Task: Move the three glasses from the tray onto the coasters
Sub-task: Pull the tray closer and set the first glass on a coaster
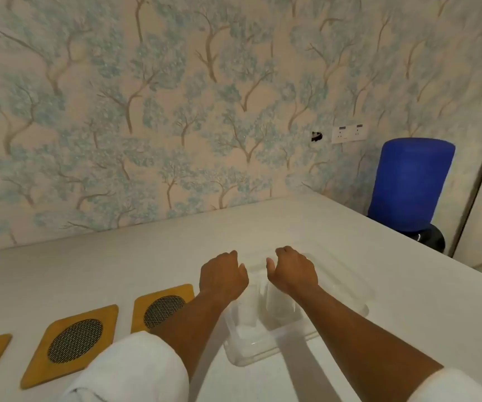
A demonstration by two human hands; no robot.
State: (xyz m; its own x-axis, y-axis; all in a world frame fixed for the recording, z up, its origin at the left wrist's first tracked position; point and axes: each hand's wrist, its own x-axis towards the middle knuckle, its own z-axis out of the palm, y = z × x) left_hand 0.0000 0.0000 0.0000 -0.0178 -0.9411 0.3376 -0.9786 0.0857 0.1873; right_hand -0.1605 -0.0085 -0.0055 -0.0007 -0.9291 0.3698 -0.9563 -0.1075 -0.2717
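1. Forearms are reaching forward side by side from rolled white sleeves [135,369], both angling over a clear plastic tray [251,353] that is sitting on the white bench [118,265].
2. The left hand [223,275] is hovering palm down over the tray's left part, fingers curled loosely inward, thumb pointing toward the other hand; it is holding nothing that I can see.
3. The right hand [293,272] is mirroring it over the tray's middle, fingers bent, thumb sticking out to the left, also gripping nothing visible.
4. Clear glasses [277,303] are standing in the tray beneath the wrists; they are blurring into the transparent plastic, so I cannot tell how many are there or whether either hand is touching one.
5. Three square yellow-brown coasters [74,343] with dark woven mesh discs in their centres are lying in a row on the bench to the left of the tray, all bare; the left forearm is covering a corner of the nearest one, and the farthest is being cut off by the picture's edge.
6. Behind the bench, tree-patterned wallpaper [176,111] is covering the wall, and a blue cylindrical bottle [408,184] is standing past the bench's far right corner.
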